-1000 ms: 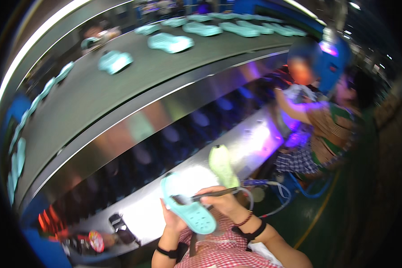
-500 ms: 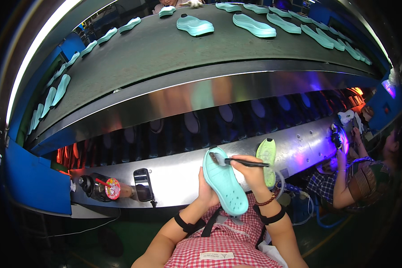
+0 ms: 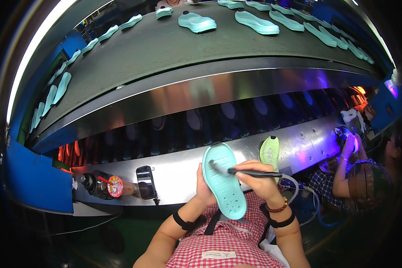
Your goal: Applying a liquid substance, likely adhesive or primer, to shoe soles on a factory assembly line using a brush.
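Note:
My left hand (image 3: pixel 204 188) grips a light turquoise shoe sole (image 3: pixel 230 192) by its left edge. The sole is tilted up in front of my body, with small holes at its near end and a dark patch at its far tip. In my right hand (image 3: pixel 262 181) is a brush (image 3: pixel 253 173) with a black handle and a pale tube running from its rear end. Its bristles touch the upper part of the sole's face, where they look blurred. A lime-green sole (image 3: pixel 269 152) lies on the metal ledge just beyond my right hand.
Turquoise soles (image 3: pixel 257 23) stand along a dark conveyor belt (image 3: pixel 165 58) beyond a metal rail (image 3: pixel 174 96). A black-lidded bottle (image 3: pixel 91 184), a cup with a red straw (image 3: pixel 115 186) and a phone (image 3: pixel 145 182) sit on the ledge (image 3: pixel 174 167) at left. A co-worker (image 3: pixel 366 178) works at right.
My right hand and the brush have shifted a little right and down. The held sole has turned slightly more upright. Soles on the belt have moved slightly.

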`<state>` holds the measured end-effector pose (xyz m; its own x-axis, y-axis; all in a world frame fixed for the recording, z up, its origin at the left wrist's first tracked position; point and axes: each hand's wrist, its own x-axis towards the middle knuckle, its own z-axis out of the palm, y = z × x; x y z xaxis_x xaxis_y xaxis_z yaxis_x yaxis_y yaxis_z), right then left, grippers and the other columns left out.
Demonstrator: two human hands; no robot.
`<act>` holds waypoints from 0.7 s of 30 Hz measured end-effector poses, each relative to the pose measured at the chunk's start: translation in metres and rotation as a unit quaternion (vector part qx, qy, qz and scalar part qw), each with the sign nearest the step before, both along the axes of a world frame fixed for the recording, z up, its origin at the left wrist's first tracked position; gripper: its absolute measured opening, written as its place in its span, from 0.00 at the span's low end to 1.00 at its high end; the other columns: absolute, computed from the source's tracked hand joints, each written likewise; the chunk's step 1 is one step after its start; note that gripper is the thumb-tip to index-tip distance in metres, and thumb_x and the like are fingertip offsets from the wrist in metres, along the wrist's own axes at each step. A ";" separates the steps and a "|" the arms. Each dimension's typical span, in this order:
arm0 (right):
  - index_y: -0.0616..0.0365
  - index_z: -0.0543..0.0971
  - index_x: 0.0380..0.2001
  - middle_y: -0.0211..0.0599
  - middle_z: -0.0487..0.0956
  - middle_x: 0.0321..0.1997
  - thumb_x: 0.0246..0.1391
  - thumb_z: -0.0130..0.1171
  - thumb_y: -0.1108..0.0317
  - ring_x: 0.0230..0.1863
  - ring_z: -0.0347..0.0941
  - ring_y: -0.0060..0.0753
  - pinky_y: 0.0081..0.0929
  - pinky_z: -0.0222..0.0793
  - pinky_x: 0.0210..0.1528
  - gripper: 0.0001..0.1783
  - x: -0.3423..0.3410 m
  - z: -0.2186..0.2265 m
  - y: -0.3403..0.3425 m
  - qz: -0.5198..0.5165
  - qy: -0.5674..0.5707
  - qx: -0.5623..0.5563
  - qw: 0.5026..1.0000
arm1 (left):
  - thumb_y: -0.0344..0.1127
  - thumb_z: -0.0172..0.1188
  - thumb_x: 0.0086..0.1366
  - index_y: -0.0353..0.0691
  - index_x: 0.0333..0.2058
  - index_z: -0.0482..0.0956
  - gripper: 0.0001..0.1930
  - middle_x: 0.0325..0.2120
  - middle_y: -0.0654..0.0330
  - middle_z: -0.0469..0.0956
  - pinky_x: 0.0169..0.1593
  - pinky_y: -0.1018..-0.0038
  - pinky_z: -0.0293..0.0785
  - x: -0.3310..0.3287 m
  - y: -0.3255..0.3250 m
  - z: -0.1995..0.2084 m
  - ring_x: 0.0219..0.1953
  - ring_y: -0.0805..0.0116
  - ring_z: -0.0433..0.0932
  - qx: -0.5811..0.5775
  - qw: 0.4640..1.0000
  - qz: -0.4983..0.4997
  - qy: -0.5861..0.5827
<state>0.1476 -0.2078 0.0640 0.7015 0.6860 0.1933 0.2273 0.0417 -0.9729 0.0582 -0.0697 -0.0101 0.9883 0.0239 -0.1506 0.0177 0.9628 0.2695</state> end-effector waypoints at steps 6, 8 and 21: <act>0.64 0.78 0.32 0.42 0.77 0.35 0.40 0.60 0.80 0.36 0.74 0.28 0.20 0.69 0.39 0.11 -0.015 0.005 -0.014 0.136 0.134 0.091 0.977 | 0.63 0.26 0.60 0.40 0.50 0.64 0.35 0.43 0.53 0.71 0.47 0.63 0.69 0.000 0.003 0.021 0.42 0.58 0.72 0.026 0.998 0.021 -0.051; 0.64 0.78 0.32 0.41 0.77 0.34 0.40 0.60 0.80 0.36 0.74 0.27 0.19 0.70 0.39 0.10 -0.006 0.010 -0.008 0.060 0.093 0.015 0.994 | 0.64 0.24 0.59 0.39 0.49 0.64 0.37 0.41 0.51 0.72 0.45 0.62 0.70 -0.001 0.001 0.026 0.40 0.56 0.73 -0.035 0.998 0.049 0.020; 0.60 0.80 0.30 0.37 0.79 0.32 0.37 0.63 0.77 0.38 0.74 0.33 0.26 0.69 0.43 0.11 -0.014 0.006 -0.025 0.163 -0.114 0.053 0.979 | 0.74 0.22 0.51 0.36 0.48 0.66 0.46 0.36 0.45 0.72 0.37 0.61 0.72 0.003 0.026 0.036 0.33 0.53 0.74 0.098 0.962 0.234 -0.096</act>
